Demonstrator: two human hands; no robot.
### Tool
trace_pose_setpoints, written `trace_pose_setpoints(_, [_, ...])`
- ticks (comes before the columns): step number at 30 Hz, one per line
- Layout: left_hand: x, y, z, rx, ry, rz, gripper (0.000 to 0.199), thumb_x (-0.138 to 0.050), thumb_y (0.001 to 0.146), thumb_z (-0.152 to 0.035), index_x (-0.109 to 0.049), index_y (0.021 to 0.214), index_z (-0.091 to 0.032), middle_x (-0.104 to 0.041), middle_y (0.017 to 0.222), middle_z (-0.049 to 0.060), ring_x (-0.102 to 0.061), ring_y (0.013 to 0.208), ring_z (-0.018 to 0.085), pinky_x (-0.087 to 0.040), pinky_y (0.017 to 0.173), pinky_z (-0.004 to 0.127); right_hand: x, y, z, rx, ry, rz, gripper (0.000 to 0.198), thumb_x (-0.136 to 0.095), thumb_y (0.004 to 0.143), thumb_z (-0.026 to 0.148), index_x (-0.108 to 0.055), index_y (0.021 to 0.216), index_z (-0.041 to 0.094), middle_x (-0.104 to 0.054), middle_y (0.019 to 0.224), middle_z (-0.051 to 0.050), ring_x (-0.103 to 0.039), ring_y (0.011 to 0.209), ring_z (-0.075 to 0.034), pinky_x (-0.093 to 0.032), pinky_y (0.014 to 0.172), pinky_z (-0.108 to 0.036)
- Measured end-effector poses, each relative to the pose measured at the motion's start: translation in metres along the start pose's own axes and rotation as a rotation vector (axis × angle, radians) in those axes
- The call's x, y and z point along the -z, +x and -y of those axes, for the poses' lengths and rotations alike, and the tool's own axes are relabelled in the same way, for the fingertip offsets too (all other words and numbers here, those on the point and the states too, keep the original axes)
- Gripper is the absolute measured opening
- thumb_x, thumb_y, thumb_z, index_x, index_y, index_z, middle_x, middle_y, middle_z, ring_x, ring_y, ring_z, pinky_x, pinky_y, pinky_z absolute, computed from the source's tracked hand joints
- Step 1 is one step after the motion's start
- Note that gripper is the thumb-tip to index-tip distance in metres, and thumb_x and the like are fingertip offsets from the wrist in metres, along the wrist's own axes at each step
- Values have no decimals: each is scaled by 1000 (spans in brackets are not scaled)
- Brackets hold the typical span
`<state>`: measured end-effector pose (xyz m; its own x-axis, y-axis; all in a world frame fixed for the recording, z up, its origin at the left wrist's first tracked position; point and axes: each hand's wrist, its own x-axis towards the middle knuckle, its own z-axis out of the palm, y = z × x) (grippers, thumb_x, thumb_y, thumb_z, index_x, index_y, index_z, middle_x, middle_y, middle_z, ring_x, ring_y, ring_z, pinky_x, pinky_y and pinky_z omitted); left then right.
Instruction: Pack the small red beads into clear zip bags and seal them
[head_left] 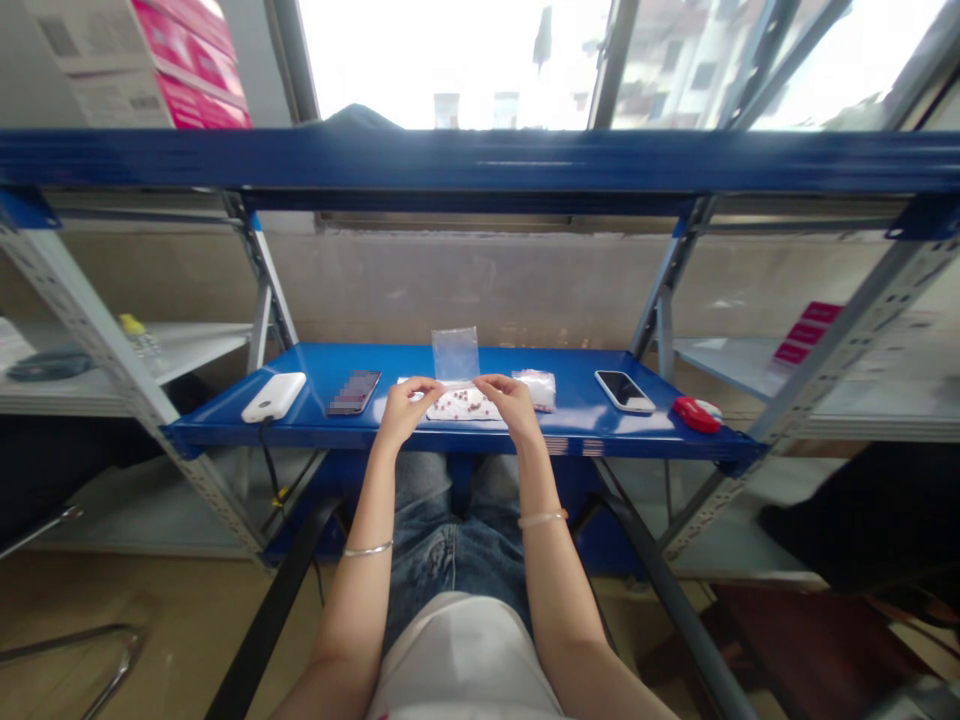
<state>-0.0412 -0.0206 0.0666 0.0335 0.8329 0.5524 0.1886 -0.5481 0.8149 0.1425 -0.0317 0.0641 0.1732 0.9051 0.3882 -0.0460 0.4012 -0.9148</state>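
A small clear plastic bag extends away from me over the blue shelf. My left hand has its thumb and fingers closed at the near left corner of the bag. At the near right corner, the fingers of my right hand are pinched in the same way. Just below the fingertips lies a white cloth or paper, scattered with several small dark red bits too small to name. Beside my right hand sits a white plastic packet, partly behind the fingers.
To the left on the blue shelf are a white power bank-like device with a cable and a dark phone. A white-framed phone and a red object lie right. Metal posts flank the shelf; a blue beam crosses above.
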Motion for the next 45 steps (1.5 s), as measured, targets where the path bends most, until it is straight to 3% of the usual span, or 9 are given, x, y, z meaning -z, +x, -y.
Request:
trace_pose_setpoints(12, [4, 1, -2, -36, 81, 28, 22, -62, 74, -39, -67, 77, -18, -69, 82, 3, -61, 83, 19, -45, 78, 29, 6, -2, 6, 35, -76, 103, 28, -69, 65, 42, -68, 73, 16, -66, 74, -3, -58, 73, -17, -46, 66, -27])
trace_pose_setpoints(27, [0, 0, -1, -29, 49, 17, 22, -62, 75, -39, -68, 82, -18, -70, 88, 4, -60, 85, 19, -44, 82, 31, 2, -4, 9, 78, -42, 57, 23, -69, 64, 39, -65, 70, 17, -64, 79, -4, -58, 77, -17, -49, 64, -28])
trace_pose_setpoints(37, [-2, -1, -4, -41, 55, 20, 20, -61, 74, -35, -65, 80, -17, -68, 87, 6, -60, 87, 19, -45, 83, 31, 0, -3, 4, 81, -45, 182, 26, -69, 66, 42, -65, 73, 17, -64, 80, -4, -58, 72, -16, -50, 59, -26])
trace_pose_setpoints(45, [-3, -2, -6, -43, 60, 23, 20, -60, 75, -36, -65, 80, -17, -68, 87, 5, -60, 87, 19, -44, 85, 32, -2, -1, 3, 102, -120, 126, 26, -68, 67, 43, -65, 73, 18, -64, 80, -4, -59, 72, -16, -51, 59, -27])
